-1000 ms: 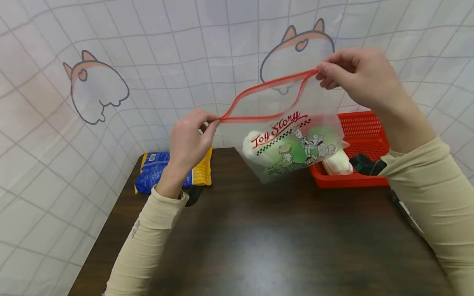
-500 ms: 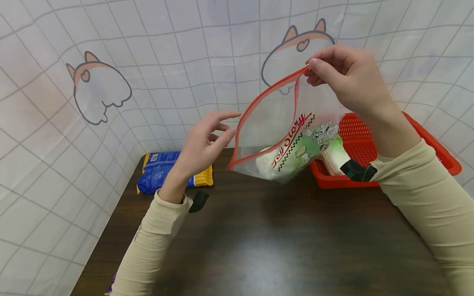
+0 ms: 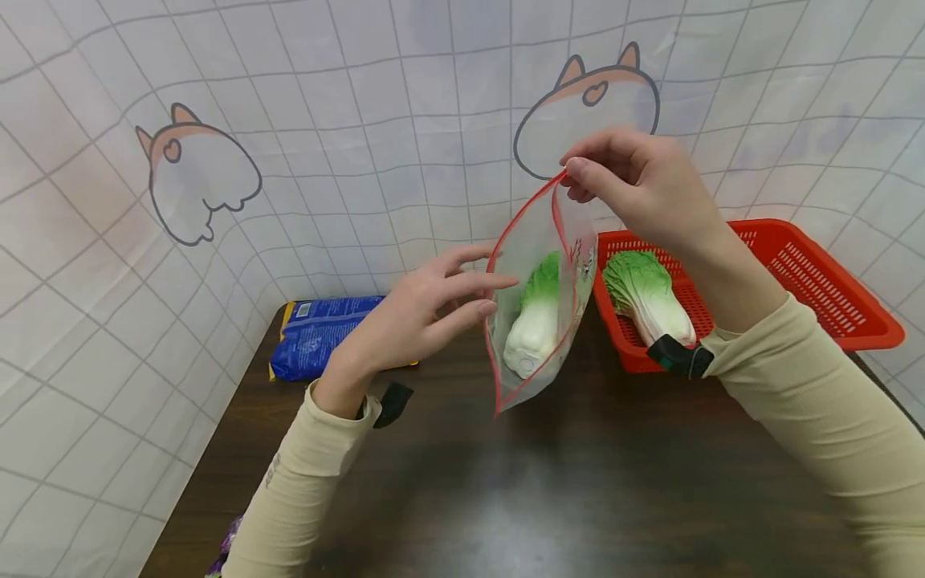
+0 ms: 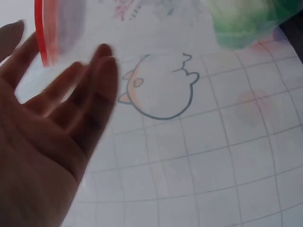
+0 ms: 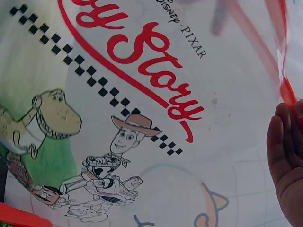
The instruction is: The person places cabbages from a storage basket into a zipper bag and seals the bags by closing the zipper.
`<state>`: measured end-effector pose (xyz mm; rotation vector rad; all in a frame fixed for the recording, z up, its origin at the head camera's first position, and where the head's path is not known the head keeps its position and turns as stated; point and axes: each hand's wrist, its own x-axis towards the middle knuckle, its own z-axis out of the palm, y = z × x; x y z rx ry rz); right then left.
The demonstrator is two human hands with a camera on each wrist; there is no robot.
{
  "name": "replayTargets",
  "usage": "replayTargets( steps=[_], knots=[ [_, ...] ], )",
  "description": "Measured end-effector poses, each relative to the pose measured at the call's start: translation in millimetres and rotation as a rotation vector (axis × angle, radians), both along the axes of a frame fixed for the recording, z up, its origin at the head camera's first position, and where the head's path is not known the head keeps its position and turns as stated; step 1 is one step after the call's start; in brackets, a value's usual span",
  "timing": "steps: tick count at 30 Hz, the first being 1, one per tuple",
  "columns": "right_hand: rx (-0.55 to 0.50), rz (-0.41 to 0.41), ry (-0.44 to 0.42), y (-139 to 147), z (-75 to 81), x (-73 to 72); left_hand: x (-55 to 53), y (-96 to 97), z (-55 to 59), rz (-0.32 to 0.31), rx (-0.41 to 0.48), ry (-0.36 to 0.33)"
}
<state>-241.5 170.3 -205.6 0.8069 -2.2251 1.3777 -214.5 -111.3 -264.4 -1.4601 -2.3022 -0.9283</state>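
A clear zip bag (image 3: 583, 269) with a red zip edge and a Toy Story print hangs with its mouth gaping toward me. My right hand (image 3: 643, 185) pinches its upper corner between thumb and fingers. Inside lies a napa cabbage (image 3: 533, 333), white base toward the opening and green leaves behind. My left hand (image 3: 426, 309) has its fingers spread at the left side of the mouth, overlapping the red edge. The left wrist view shows that hand (image 4: 52, 113) with nothing gripped. In the right wrist view, the printed bag (image 5: 142, 94) fills most of the picture.
A red plastic basket (image 3: 845, 281) at the back right holds another napa cabbage (image 3: 646, 297). At the back left lies a blue and yellow packet (image 3: 311, 341). Something purple (image 3: 230, 538) shows by my left sleeve. A white grid-patterned cloth (image 3: 361, 120) stands behind the dark table (image 3: 448, 482).
My left hand has let go of the bag's other corner and spread its fingers. The right hand has moved left and down, turning the bag's mouth toward me, so the cabbage inside shows.
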Motion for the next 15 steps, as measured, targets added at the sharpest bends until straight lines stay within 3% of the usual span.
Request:
replayTargets(
  steps=[3,5,11,15],
  knots=[
    [0.007,0.003,0.001,-1.6,-3.4,-0.1,0.8,1.1,-3.6,0.07,-0.07,-0.005],
    [-0.001,0.009,-0.012,-2.8,-5.4,-0.3,0.7,2.0,-5.8,0.116,-0.069,-0.03],
    [0.032,0.008,-0.065,-3.3,-14.1,-2.7,2.0,6.8,-6.4,0.206,0.055,-0.106],
    [0.198,0.021,-0.073,-0.1,-27.4,-2.1,3.0,11.0,-7.0,0.285,0.106,-0.19]
  ],
)
